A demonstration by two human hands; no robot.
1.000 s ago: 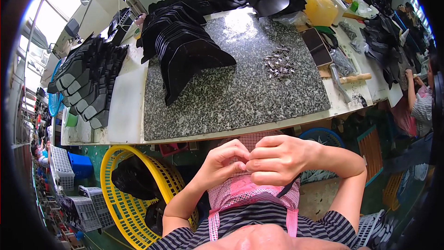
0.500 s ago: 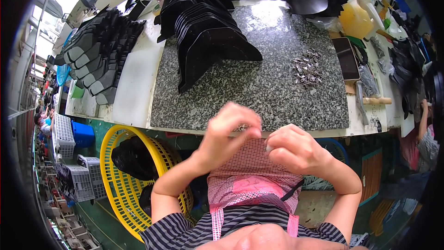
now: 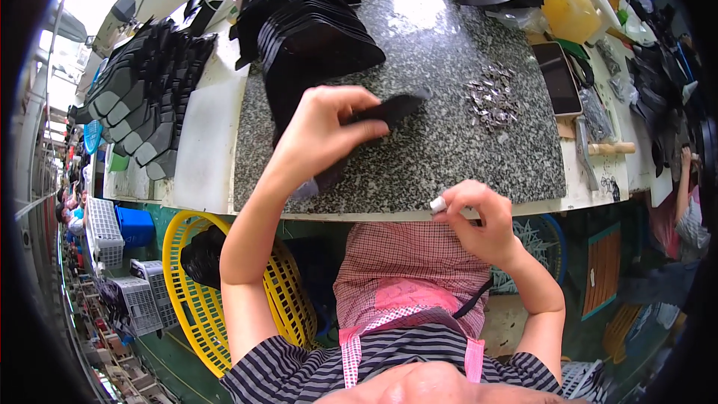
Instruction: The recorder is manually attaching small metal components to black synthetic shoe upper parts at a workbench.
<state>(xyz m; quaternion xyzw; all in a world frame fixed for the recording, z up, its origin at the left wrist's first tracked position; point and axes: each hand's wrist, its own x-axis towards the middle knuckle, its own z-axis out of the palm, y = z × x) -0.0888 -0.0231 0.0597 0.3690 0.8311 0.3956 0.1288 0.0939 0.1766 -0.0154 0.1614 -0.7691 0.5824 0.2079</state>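
My left hand [image 3: 325, 127] is over the granite slab [image 3: 449, 157], its thumb and fingers closed on a black sheet piece [image 3: 400, 108] smeared by motion. Just behind that hand stands a nested stack of folded black sheet pieces [image 3: 325, 49]. Over the slab's front edge hovers my right hand [image 3: 482, 217], fingers loosely curled and the thumb a little apart. A small white band [image 3: 438, 205] sits at one of its fingertips and looks like a finger wrap. A scatter of small shiny metal pieces [image 3: 493, 101] lies on the slab's right side.
Black and grey layered pieces [image 3: 134, 105] are piled left of a white board [image 3: 206, 150]. To the right lie a phone-like dark device [image 3: 557, 78] and a hammer [image 3: 587, 151]; a yellow-filled jug [image 3: 572, 11] stands behind. A yellow basket [image 3: 176, 292] stands below the table. A co-worker's arm [image 3: 682, 187] shows far right.
My left hand has moved up and left from beside the right hand to the stack and now holds a black piece. My right hand has risen slightly, its fingers loosened. The view has shifted a little.
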